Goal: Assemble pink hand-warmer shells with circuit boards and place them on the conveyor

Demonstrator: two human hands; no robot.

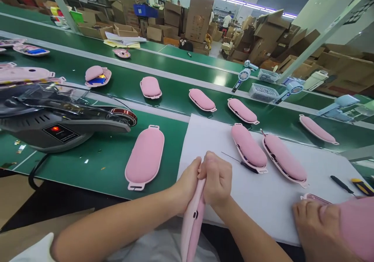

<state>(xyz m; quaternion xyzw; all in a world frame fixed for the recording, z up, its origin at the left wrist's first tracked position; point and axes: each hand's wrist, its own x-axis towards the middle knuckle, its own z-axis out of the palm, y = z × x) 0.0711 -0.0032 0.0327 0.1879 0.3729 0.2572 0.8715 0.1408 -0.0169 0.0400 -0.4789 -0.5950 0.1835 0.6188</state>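
Observation:
Both of my hands are closed round the upper end of a pink oval case [193, 225], held on edge over my lap near the table edge. My left hand [188, 182] presses its left side, and my right hand [216, 178] wraps the top and right side. A small dark port shows in the case's seam. To the left, another pink case [145, 155] lies flat on the green mat. Two more pink cases [249, 147] [284, 157] with gaps along their seams rest on the white sheet [201, 137], beside a thin dark screwdriver [248, 167].
A grey machine with a red light [55, 129] stands left. Pink cases [201, 99] line the green conveyor [172, 94]. Another person's hand [318, 225] holds a pink case at the lower right, near a dark screwdriver [341, 184] and yellow-black cutter [362, 187]. Blue fans [244, 75] stand behind.

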